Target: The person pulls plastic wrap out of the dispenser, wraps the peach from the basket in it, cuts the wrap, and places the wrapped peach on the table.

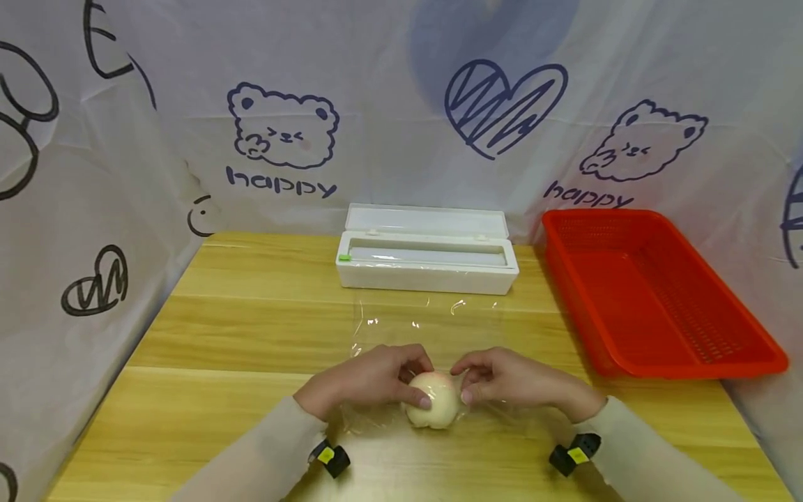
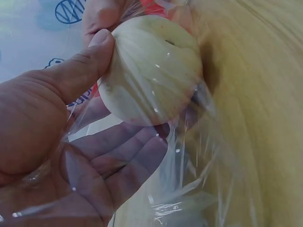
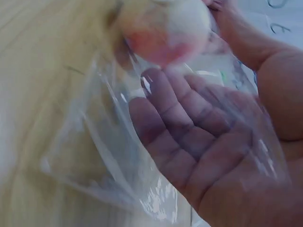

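Note:
A pale peach (image 1: 436,400) with a pink blush lies low on the table's near side, under clear cling film (image 1: 433,321). My left hand (image 1: 383,376) holds the peach (image 2: 151,71) through the film, thumb on its upper side and fingers beneath. On the other side is my right hand (image 1: 505,376), its thumb and index finger apart beside the fruit. In the right wrist view, film drapes across that palm (image 3: 213,151), and the fairly straight fingers reach toward the blurred peach (image 3: 165,30). Whether the right thumb touches the peach or only film is unclear.
A white cling film box (image 1: 429,277) stands at the back with its lid raised and a green slider at the left. The film stretches from it toward my hands. At the right sits a red plastic basket (image 1: 602,328). Printed cloth (image 1: 389,153) hangs behind the wooden table (image 1: 207,397).

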A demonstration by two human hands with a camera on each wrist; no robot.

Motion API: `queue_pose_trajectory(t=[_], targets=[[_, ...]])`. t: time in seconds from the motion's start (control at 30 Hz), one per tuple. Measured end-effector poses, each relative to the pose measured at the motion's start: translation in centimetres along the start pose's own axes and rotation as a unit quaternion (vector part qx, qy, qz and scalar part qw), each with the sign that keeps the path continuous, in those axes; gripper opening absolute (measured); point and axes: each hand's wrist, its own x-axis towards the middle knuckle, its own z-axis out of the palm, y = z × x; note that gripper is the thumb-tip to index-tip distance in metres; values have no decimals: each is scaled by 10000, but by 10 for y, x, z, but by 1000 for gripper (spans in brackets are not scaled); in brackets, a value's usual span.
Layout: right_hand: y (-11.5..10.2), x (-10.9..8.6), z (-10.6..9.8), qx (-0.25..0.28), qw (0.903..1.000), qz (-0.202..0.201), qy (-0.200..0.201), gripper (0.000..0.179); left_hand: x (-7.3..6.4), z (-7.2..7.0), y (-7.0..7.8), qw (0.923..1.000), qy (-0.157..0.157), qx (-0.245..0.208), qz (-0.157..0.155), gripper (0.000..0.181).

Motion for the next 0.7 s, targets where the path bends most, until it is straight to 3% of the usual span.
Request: queue_pose_trajectory(t=[0.13,0.33,0.43,0.5,0.53,0.6,0.7], targets=[[4,-8,-8,412,9988,250,-63,30,4,-2,-2,10000,-70,-57,0,32],[10,-11,-9,789,9956,428,256,22,10,-6,-7,9995,-142,-254,-145,29],[13,-10,-9,467,9965,436,538,16,13,-7,-10,9986,-186,-441,-227,28],[12,-10,-8,-227,9941,455,961,10,14,-9,-11,9979,-233,-556,-218,28],[10,-10,-8,-698,9882,472,1278,7,15,-9,-11,9976,-269,-610,-208,29],[4,-12,-4,-1758,9617,517,2040,3,15,-11,-11,9972,-312,-645,-199,29],[-10,-13,7,-3065,8989,178,3126,5,17,-13,-11,9968,-360,-683,-205,29]])
